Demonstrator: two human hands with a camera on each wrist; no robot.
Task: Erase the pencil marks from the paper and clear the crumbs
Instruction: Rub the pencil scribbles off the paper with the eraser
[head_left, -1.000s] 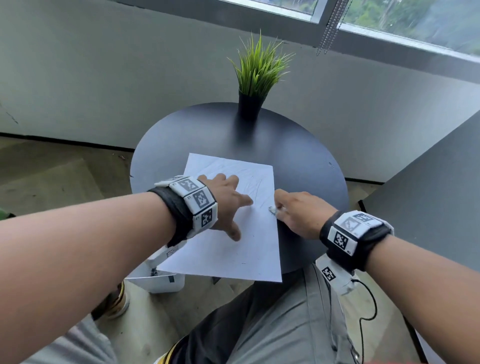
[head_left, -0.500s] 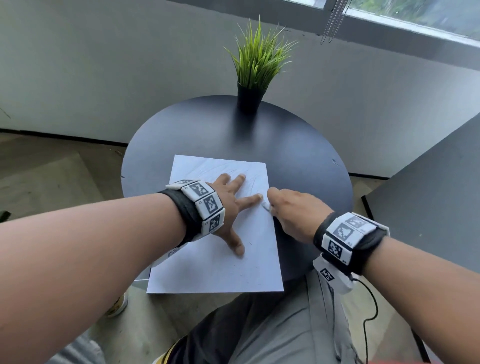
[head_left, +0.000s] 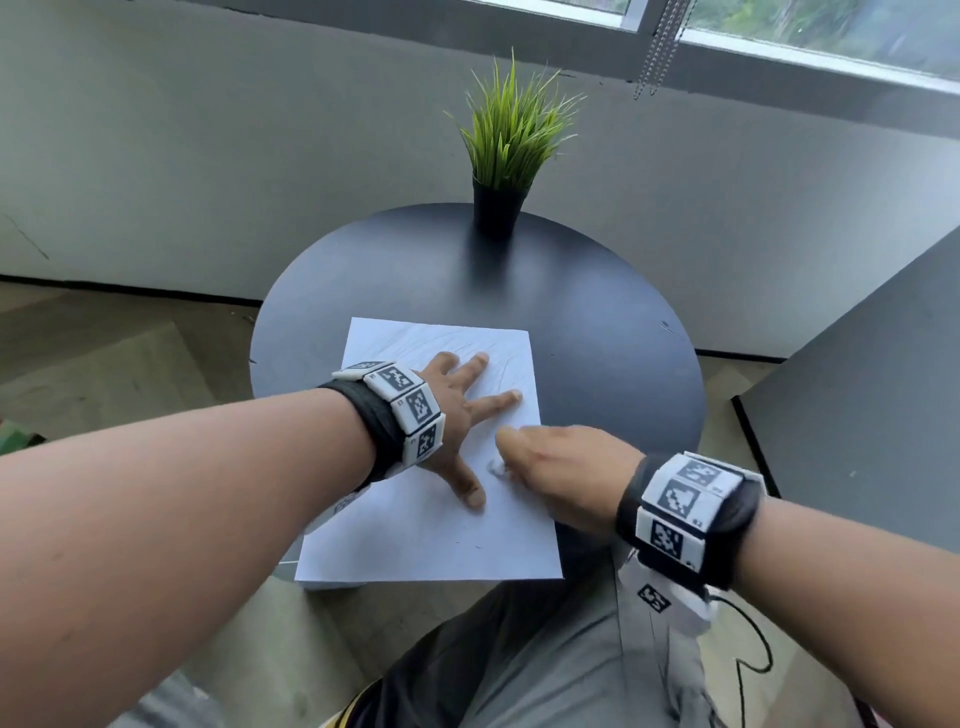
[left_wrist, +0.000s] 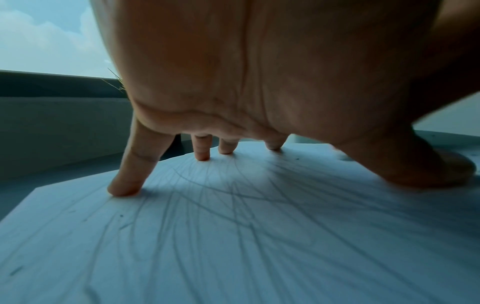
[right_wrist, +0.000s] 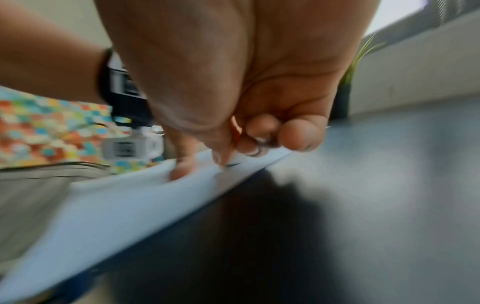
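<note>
A white sheet of paper (head_left: 415, 535) lies on the round black table (head_left: 597, 332), its near edge hanging past the rim. Faint pencil marks (left_wrist: 207, 189) cross its far half. My left hand (head_left: 467, 410) presses flat on the sheet with its fingers (left_wrist: 130, 181) spread. My right hand (head_left: 519, 457) sits on the paper just right of the left thumb, pinching a small white eraser (head_left: 494, 467) against the sheet. The right wrist view is blurred; there the curled fingers (right_wrist: 259, 139) hang over the paper (right_wrist: 130, 201) by its edge.
A potted grass plant (head_left: 511, 150) stands at the table's far edge. A second dark tabletop (head_left: 857, 405) is close on the right. A grey wall and a window run behind. My knees are under the near rim.
My right hand has moved left, from the paper's right edge onto the sheet beside the left thumb. The left hand's fingers have spread wider on the paper.
</note>
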